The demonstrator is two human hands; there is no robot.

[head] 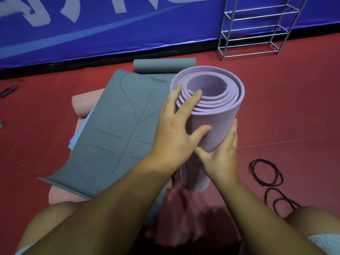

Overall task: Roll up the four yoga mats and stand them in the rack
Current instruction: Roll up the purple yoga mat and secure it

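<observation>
A rolled purple mat [219, 124] stands on end in front of me, its spiral end facing up. My left hand [176, 129] grips its upper left side, fingers over the rim and thumb on the wall. My right hand [220, 155] clasps the roll lower down from the right. A grey mat [114, 129] lies unrolled to the left, its far end curled, on top of a pink mat [82, 105] and a light blue mat [81, 131]. The metal rack [257, 28] stands empty at the back right against the wall.
Several black elastic loops [266, 172] lie on the red floor to the right of the roll. A blue banner [110, 24] runs along the back. A small dark object [8, 91] lies at the far left. My knees are at the bottom corners.
</observation>
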